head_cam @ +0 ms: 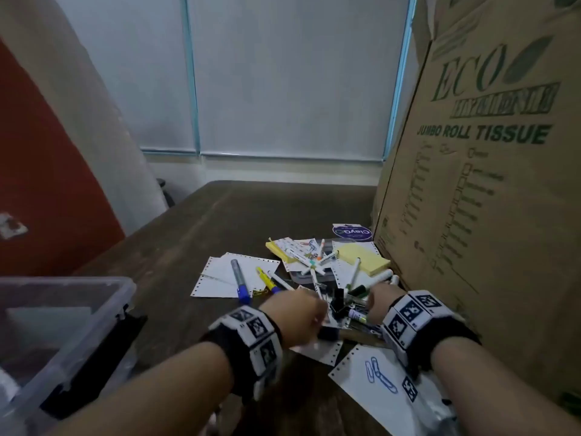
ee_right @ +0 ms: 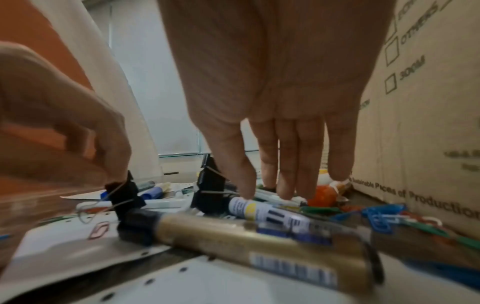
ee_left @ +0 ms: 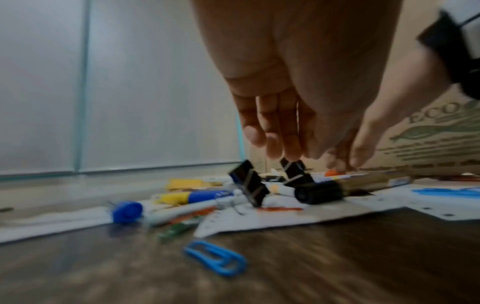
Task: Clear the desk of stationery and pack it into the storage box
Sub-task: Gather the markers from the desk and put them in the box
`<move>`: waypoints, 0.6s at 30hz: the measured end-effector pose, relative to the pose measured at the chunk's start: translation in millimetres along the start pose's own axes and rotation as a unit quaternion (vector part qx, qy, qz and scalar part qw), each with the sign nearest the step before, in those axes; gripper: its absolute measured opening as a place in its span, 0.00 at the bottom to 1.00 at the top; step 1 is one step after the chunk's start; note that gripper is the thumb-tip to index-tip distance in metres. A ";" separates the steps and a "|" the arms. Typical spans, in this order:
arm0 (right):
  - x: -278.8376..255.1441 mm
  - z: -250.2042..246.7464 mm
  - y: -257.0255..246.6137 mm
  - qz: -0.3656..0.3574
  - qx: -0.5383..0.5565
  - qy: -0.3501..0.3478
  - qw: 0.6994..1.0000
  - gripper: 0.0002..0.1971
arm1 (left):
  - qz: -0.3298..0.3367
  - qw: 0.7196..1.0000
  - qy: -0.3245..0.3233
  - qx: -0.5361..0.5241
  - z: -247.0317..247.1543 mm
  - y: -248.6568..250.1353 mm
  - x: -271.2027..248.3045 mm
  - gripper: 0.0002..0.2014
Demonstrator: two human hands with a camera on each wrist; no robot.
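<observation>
A heap of stationery lies on the dark wooden desk (head_cam: 220,215): markers, pens, paper clips and black binder clips (head_cam: 338,298). My left hand (head_cam: 303,309) reaches down over it with fingers fairly straight. Its fingertips (ee_left: 275,151) are just above one tilted binder clip (ee_left: 249,183) and at the top of a second clip (ee_left: 296,172). My right hand (head_cam: 375,298) hangs beside it, fingers straight. Its thumb (ee_right: 242,185) touches a white labelled marker (ee_right: 259,207). A gold marker (ee_right: 246,238) with a black cap lies in front. The clear storage box (head_cam: 103,297) stands at the left.
A tall cardboard box (head_cam: 471,184) walls off the right side, close to my right hand. Perforated paper sheets (head_cam: 220,278), yellow sticky notes (head_cam: 361,258), a blue-capped marker (head_cam: 239,280) and blue paper clips (head_cam: 379,372) lie around. Coloured clips (ee_right: 384,214) pile against the cardboard.
</observation>
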State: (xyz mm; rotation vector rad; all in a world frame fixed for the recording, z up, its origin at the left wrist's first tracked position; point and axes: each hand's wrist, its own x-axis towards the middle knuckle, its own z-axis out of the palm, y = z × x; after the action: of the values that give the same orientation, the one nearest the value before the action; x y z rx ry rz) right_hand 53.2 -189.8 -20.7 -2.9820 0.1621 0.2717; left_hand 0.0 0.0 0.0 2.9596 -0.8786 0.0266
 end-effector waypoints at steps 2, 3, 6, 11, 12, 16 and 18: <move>0.9 0.4 0.6 0.008 -0.017 0.015 1.000 0.18 | 0.020 0.999 -0.046 -0.015 6.2 7.0 10.5 0.15; 0.4 -1.0 -0.2 0.011 -0.031 0.012 0.999 0.11 | 0.019 0.997 -0.077 -0.016 9.0 10.9 15.0 0.17; 5.0 4.4 -2.1 0.006 -0.070 -0.022 0.997 0.14 | 0.015 0.990 -0.141 0.011 10.0 13.8 25.4 0.22; 11.0 7.0 -5.9 -0.006 -0.082 -0.017 0.996 0.12 | 0.015 0.989 -0.144 0.002 4.4 11.5 24.2 0.20; 15.1 6.8 -5.1 -0.005 -0.065 -0.011 0.998 0.17 | 0.015 0.991 -0.131 -0.020 0.7 7.7 23.7 0.18; 22.9 3.3 0.2 0.004 -0.071 -0.059 0.996 0.12 | -0.023 0.984 -0.052 -0.167 -27.2 -14.9 22.4 0.10; 34.9 9.3 9.1 -0.008 -0.078 -0.083 0.993 0.15 | -0.044 0.971 -0.006 -0.235 -44.9 -26.1 20.9 0.04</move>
State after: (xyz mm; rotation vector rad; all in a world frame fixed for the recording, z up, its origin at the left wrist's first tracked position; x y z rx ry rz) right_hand 84.6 -200.6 -37.4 -3.0934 0.1014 0.5537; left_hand 31.7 13.0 44.3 2.5490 -0.6430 -0.1773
